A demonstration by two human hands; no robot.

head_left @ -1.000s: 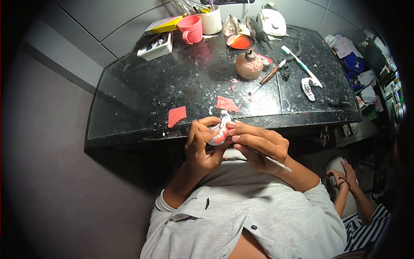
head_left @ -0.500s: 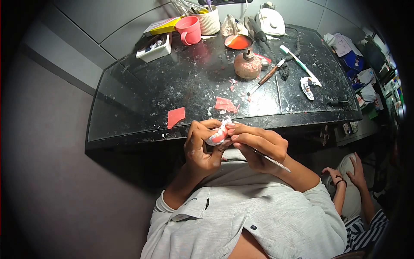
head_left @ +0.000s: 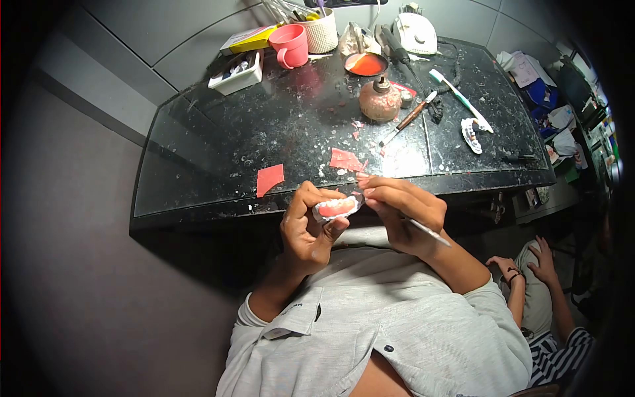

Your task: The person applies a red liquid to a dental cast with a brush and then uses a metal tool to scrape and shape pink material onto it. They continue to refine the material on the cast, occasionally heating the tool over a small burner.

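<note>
In front of the table edge, my left hand [head_left: 309,228] grips a dental cast [head_left: 337,209], a white model with teeth and pink wax along the gum. The thumb presses on its near side. My right hand [head_left: 407,215] is just right of the cast, closed around a thin metal wax carver [head_left: 430,231]. The carver's shaft sticks out below the hand toward my forearm; its tip is hard to make out near the cast. Pink wax sheet pieces lie beyond the hands, one piece [head_left: 270,180] at left and a torn one [head_left: 345,159] nearer the middle.
On the black table [head_left: 205,152] stand a spirit burner [head_left: 380,102], a dish of red wax [head_left: 366,64], a pink mug [head_left: 289,46] and a white tray [head_left: 236,79]. To the right lie a brown-handled knife [head_left: 410,119], a toothbrush [head_left: 461,99] and another cast [head_left: 471,135]. A person [head_left: 539,284] sits at right.
My right hand has moved slightly right, away from the cast, with the carver. My left hand has turned the cast so its pink front lies more level. The seated person's hands shifted slightly.
</note>
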